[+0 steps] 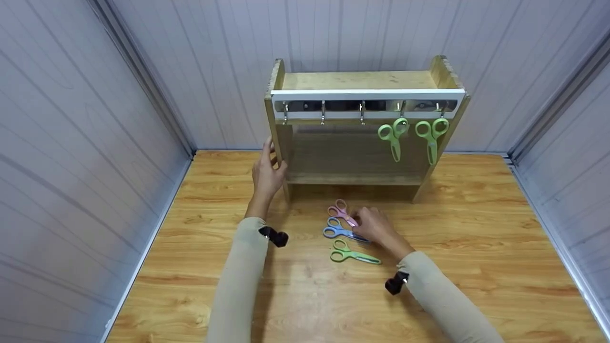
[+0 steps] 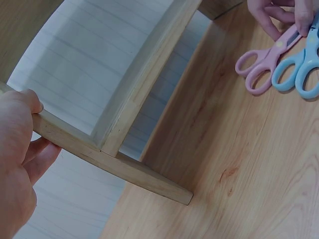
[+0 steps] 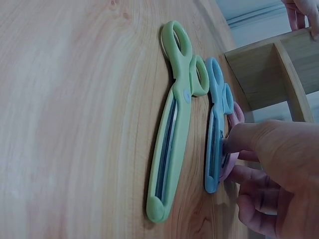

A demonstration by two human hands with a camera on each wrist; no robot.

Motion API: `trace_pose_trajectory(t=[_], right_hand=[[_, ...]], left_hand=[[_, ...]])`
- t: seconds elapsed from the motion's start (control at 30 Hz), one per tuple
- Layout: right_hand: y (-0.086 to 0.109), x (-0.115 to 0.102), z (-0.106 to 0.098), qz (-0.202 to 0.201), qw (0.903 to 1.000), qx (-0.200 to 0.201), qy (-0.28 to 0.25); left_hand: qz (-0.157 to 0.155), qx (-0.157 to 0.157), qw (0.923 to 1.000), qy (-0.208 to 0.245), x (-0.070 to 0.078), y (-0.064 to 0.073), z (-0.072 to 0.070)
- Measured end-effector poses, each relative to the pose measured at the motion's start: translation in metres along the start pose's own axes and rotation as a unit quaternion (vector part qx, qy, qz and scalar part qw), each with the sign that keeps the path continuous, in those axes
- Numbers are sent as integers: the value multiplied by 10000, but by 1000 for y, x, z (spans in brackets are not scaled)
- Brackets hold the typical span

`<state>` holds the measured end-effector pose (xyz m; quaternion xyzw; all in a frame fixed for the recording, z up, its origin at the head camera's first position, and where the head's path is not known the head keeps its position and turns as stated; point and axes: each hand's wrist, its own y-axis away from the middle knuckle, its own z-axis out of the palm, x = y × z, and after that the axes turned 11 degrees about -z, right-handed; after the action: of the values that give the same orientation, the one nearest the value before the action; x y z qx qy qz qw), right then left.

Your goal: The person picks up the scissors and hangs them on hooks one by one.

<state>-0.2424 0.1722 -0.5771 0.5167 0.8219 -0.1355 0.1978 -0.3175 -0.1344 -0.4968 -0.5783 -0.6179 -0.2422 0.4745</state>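
Note:
My left hand point(image 1: 268, 177) grips the left side panel of a small wooden shelf point(image 1: 352, 179), thumb on one face and fingers on the other. On the floor, my right hand point(image 1: 374, 225) pinches the blade end of the pink scissors point(image 1: 339, 210) between thumb and fingers. Right beside them lie blue scissors point(image 1: 335, 230), close under the thumb in the right wrist view. Nearer to me are green scissors point(image 3: 182, 107), lying flat and apart from the hand. Two more green pairs, the left scissors point(image 1: 395, 138) and the right scissors point(image 1: 432, 140), hang from hooks on the shelf.
A white-edged hook rail point(image 1: 367, 95) runs across the shelf's upper front, its left and middle hooks point(image 1: 323, 113) bare. Panelled walls point(image 1: 228, 71) stand behind and at both sides. Wood-look flooring point(image 1: 190, 286) spreads around the shelf and scissors.

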Motion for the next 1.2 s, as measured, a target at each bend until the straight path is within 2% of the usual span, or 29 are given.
trace_pose_trajectory(t=[0.17,0.43,0.73,1.0,1.2], right_hand=[[0,0,0,2,9999,14,-115],[1,2,2,-390,9988,274,-139],[1,4,3,-330,9992,-50,-228],[2,1,-1,-345,9987,-31,-378],[2,1,-2,-327,9985,-80,-422]], left_hand=[[25,-2,10000,25,0,0,0],[95,30,10000,-4,0,0,0],[51,38,10000,-2,0,1,0],[-24,-22,10000,87,1,-1,0],[39,21,9999,111,-1,-1,1]])
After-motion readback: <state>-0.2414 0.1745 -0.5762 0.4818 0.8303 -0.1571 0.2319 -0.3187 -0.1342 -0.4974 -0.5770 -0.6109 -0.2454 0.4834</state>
